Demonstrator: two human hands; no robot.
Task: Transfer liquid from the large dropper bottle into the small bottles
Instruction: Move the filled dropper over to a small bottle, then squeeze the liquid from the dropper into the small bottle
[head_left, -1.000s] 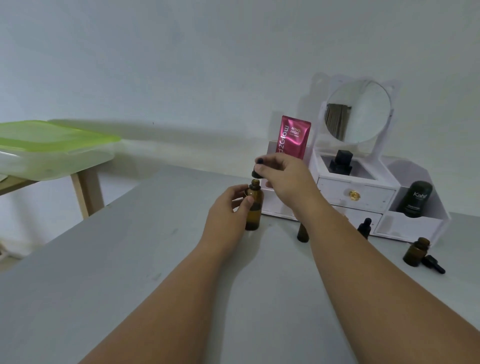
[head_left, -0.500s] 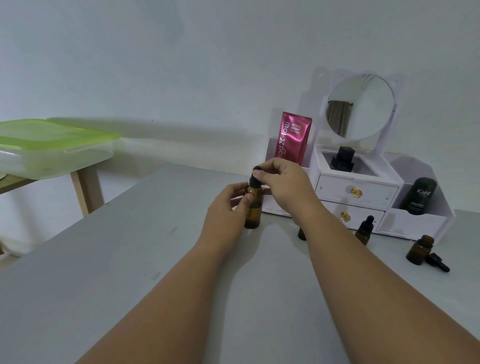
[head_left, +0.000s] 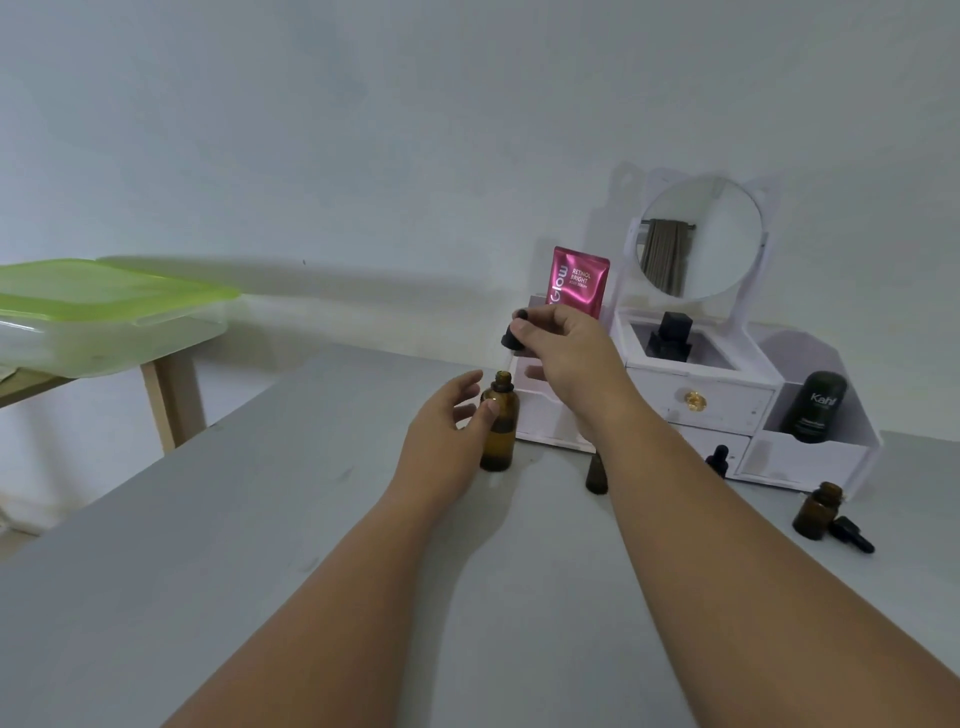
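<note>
1. Standing upright on the grey table (head_left: 234, 545): large bottle (head_left: 498, 434), amber glass, neck uncovered. All positions below are referred to it.
2. Left hand (head_left: 444, 431): just left of the large bottle. The thumb tip touches its side. The other fingers (head_left: 465, 383) are spread and loosely bent, apparently off the glass, so there is no closed grip.
3. Right hand (head_left: 563, 358): above and slightly right of the large bottle. The fingertips pinch a black cap (head_left: 511, 335), held over the neck and clear of it. I cannot make out a pipette under the cap.
4. Hidden bottle (head_left: 596, 475): near, to the right, on the table. It is dark, and the right forearm covers its upper part.
5. Capped bottle (head_left: 718, 460): further right, with a black dropper top on. The lower body is behind the forearm.
6. Open bottle (head_left: 815, 512): well to the right, amber, upright, with no top. A loose dropper (head_left: 852, 536) lies on its side just beyond it.
7. Organizer (head_left: 727, 410): white, behind and to the right, its left end close behind the large bottle. It carries a round mirror (head_left: 698, 239), a pink sachet (head_left: 579, 280) and a black container (head_left: 813, 408) marked "Kahf".
8. Box (head_left: 104, 332): far left, clear with a green lid, on a separate wooden stand.
9. Fill level in the large bottle: not readable.
</note>
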